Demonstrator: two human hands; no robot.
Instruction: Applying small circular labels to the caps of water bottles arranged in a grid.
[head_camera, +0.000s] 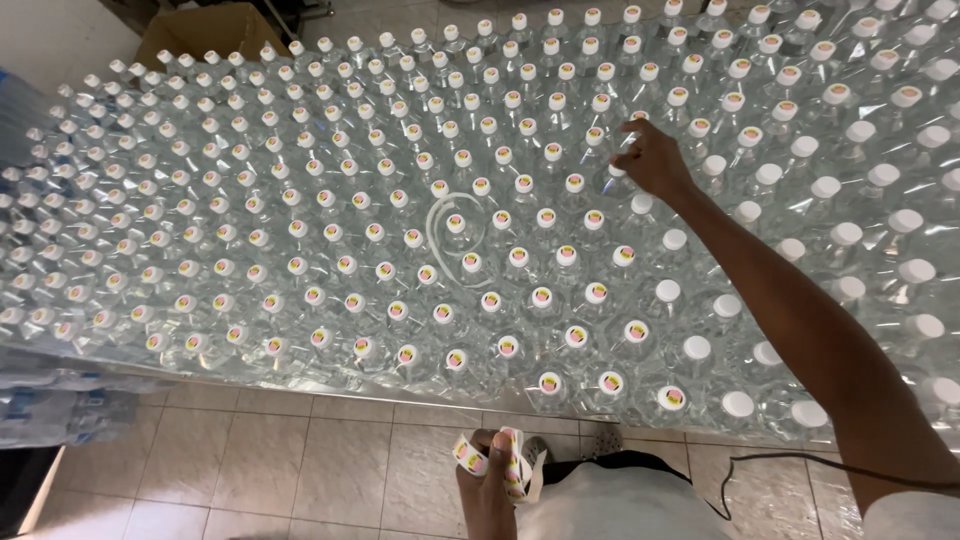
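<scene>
White bottle cap (618, 170) under pinched right-hand fingers (630, 135); left fingers (492, 470) clamped on sticker strip (470, 458).

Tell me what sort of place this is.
Probably a small water-bottling or packing workroom. A table-wide mass of clear capped bottles fills the view. The left hand holds a strip of round stickers while the right hand reaches a cap. Wrapped bottle packs sit on the tiled floor.

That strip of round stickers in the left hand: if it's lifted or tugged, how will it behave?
The sticker strip is probably floppy: it curls in loops around the left hand. It looks thin and paper-like, so likely very light and apt to tear if tugged hard. A similar bare strip lies coiled on the bottle caps, suggesting it keeps its curl.
</scene>
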